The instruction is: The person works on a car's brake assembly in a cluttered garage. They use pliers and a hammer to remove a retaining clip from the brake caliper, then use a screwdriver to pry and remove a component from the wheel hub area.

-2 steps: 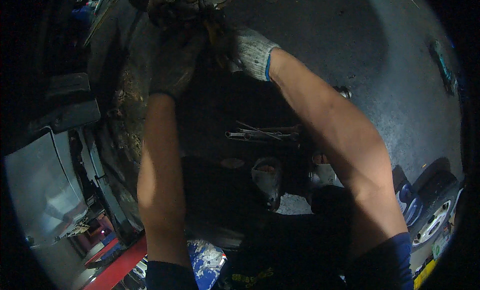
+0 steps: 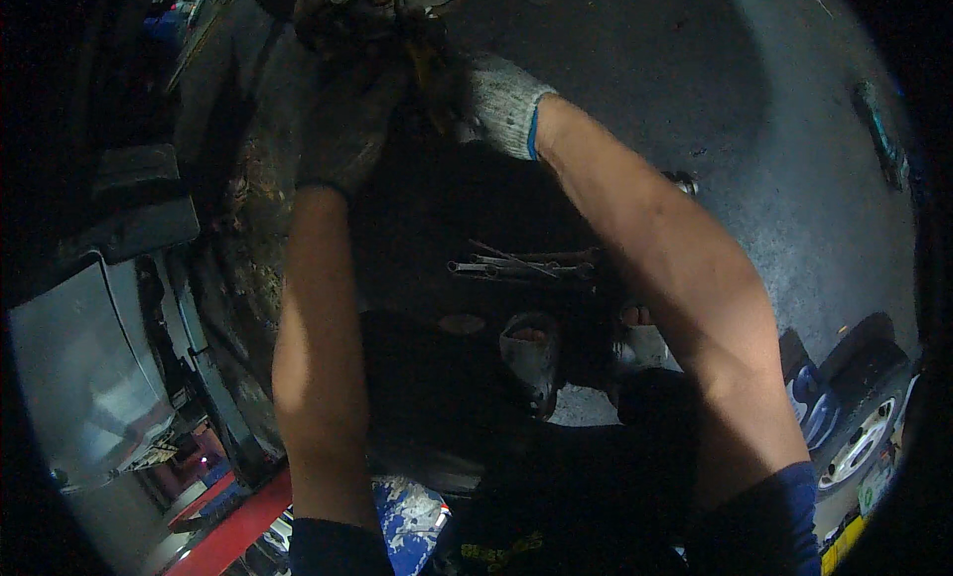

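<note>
Both my hands reach to the top of the view, up against dark, greasy metal parts (image 2: 372, 0). On my left hand (image 2: 345, 125) is a dark, soiled glove; its fingers vanish into shadow at those parts. My right hand (image 2: 504, 102) wears a whitish knit glove with a blue cuff edge. Its fingers point left, in shadow, beside a yellow-orange piece (image 2: 427, 68) that lies between the two hands. Whether either hand grips that piece is too dark to make out.
Several wrenches (image 2: 521, 267) lie on the dark floor below my hands, in front of my feet (image 2: 531, 353). A grey vehicle panel (image 2: 84, 353) and a red bar (image 2: 233, 526) are at left. A wheel with a tyre (image 2: 862, 437) stands at lower right.
</note>
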A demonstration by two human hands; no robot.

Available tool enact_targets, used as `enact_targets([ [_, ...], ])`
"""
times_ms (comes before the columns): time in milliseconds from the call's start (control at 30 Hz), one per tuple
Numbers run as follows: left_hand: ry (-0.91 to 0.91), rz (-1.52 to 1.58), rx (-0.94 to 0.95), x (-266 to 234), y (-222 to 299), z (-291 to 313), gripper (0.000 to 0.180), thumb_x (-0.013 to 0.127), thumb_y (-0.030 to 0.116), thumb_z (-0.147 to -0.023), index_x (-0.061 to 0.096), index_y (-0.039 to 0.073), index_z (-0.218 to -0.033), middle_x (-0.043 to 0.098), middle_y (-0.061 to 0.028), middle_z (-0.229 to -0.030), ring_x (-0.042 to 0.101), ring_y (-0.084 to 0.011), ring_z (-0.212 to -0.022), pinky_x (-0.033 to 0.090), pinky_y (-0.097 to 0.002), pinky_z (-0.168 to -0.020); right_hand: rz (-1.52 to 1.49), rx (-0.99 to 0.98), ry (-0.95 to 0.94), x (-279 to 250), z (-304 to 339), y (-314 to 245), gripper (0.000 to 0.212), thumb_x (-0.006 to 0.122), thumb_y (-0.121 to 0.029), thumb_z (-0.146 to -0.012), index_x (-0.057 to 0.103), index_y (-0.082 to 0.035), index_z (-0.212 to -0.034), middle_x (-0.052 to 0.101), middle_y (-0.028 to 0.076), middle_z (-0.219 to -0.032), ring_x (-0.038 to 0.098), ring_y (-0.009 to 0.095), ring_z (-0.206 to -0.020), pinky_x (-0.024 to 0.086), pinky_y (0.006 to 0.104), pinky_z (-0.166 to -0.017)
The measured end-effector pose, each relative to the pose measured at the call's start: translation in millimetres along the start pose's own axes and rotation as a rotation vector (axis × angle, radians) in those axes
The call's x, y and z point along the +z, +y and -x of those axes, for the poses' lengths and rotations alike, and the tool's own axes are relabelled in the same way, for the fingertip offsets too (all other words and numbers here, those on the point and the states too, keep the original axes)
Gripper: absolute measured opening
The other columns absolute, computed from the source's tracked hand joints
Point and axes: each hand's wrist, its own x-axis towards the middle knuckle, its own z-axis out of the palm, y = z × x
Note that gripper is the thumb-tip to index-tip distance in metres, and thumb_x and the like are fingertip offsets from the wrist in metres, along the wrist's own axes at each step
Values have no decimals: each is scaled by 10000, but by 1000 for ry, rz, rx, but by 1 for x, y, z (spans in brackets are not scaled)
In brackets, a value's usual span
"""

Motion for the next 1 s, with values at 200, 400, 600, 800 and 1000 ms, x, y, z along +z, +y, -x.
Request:
enact_targets([
  [200,-63,-8,20,7,-10,1,339,486,237,-1031,653,201,-1324,604,-144,-1419,565,-370,-1305,476,-470,-1063,-95,135,-79,-12,1,-8,148,724,-73,-820,770,-79,-960,741,167,-990,694,350,-935,557,442,-792],
  [400,26,-13,76,20,-15,-2,338,499,278,-1032,655,198,-1321,606,-156,-1423,564,-370,-1319,477,-468,-1065,-494,250,72,2,2,-9,307,781,-111,-837,729,-80,-1139,734,151,-1129,688,350,-1033,564,422,-885],
  [600,25,56,19,13,-7,-10,429,469,409,-1040,641,146,-1332,593,-158,-1443,554,-380,-1327,444,-480,-1097,-329,213,-74,-10,9,-10,372,839,-143,-790,731,-95,-1143,730,148,-1156,679,349,-1090,563,424,-924],
  [800,-19,183,-317,5,11,-34,438,428,368,-1050,671,85,-1278,650,-217,-1330,599,-414,-1226,460,-504,-1036,-888,449,72,-5,2,-22,265,775,-120,-829,726,-79,-1086,741,151,-1041,690,348,-975,557,431,-820],
  [1000,-33,75,-213,12,15,-56,421,485,343,-1001,623,121,-1331,615,-225,-1367,581,-429,-1267,457,-500,-1072,-1378,747,55,-15,5,-27,130,625,-160,-966,704,-59,-990,678,105,-865,639,242,-786,510,366,-679],
])
